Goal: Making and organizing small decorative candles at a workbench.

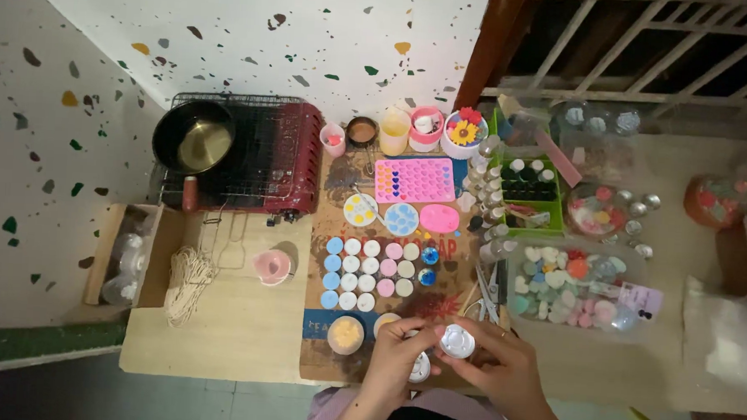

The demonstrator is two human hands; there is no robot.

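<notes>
Both my hands meet at the near edge of a low wooden table (234, 321). My right hand (501, 367) pinches a small round silver tin (457, 340) from the right. My left hand (396, 358) touches the same tin from the left and covers part of a second small tin (419, 368) below it. Just beyond my fingers stand a cup of pale yellow wax (345, 334) and rows of little round candles (369, 273) in blue, white and pink.
A red tabletop stove (279, 151) with a black pan (194, 137) sits at the back left. Pink silicone moulds (414, 179), cups, a green tray of small bottles (526, 185), clear boxes of wax pieces (576, 286), scissors (485, 297) and a bundle of wick string (187, 282) crowd the table.
</notes>
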